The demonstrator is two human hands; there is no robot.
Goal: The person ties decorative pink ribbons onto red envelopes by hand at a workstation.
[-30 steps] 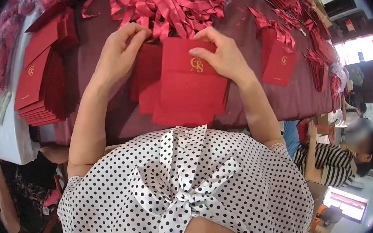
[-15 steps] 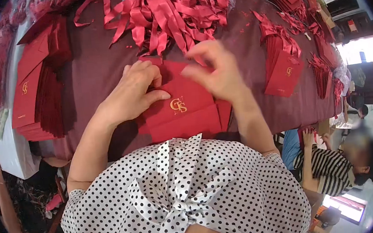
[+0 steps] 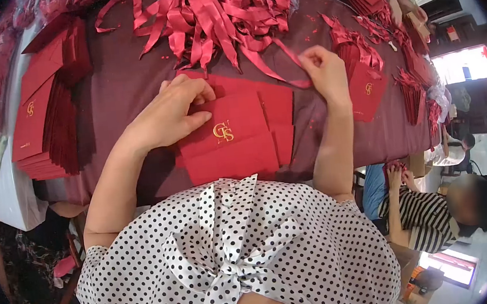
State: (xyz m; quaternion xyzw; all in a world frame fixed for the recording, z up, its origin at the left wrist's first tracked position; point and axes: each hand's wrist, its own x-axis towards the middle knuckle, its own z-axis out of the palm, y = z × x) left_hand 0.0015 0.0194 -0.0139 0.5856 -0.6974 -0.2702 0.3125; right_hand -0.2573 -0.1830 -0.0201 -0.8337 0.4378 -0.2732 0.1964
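My left hand [image 3: 177, 112] grips the gold-lettered red envelope [image 3: 246, 121] on the counter [image 3: 113, 94] at its ten o'clock edge. My right hand [image 3: 329, 76], at two o'clock, pinches one ribbon [image 3: 260, 65] trailing from the twelve o'clock pile [image 3: 212, 19].

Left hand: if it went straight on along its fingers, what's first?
Past the red envelopes under the left hand, probably the ribbon strand running to the right hand; depth is unclear, so it might pass over.
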